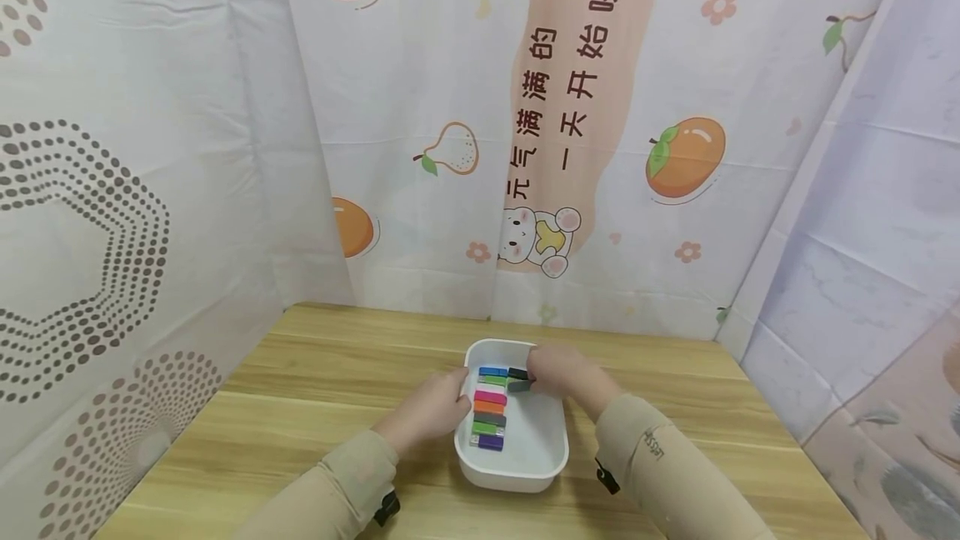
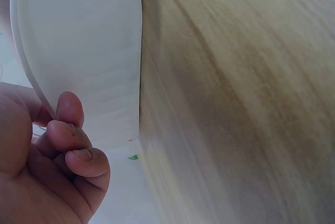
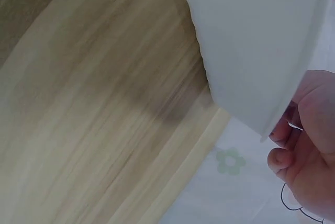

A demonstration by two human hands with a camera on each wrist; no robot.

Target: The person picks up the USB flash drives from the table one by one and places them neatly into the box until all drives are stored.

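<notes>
A white plastic box (image 1: 517, 482) holds a column of colourful USB flash drives (image 1: 490, 408) along its left side. My left hand (image 1: 433, 407) grips the box's left rim; in the left wrist view its curled fingers (image 2: 86, 162) lie against the outer wall. My right hand (image 1: 558, 369) reaches over the right rim near the far end, pinching a dark grey USB flash drive (image 1: 519, 387). Right by those fingertips lies a black USB flash drive (image 1: 517, 373), beside the blue one (image 1: 492, 372). In the right wrist view the box wall hides the fingertips of the right hand (image 3: 309, 140).
The box stands on a wood-grain table (image 1: 337, 382). A printed white curtain (image 1: 420, 273) hangs behind the table's far edge, with more curtains on the left and right. Dark straps (image 1: 387, 508) show at both wrists.
</notes>
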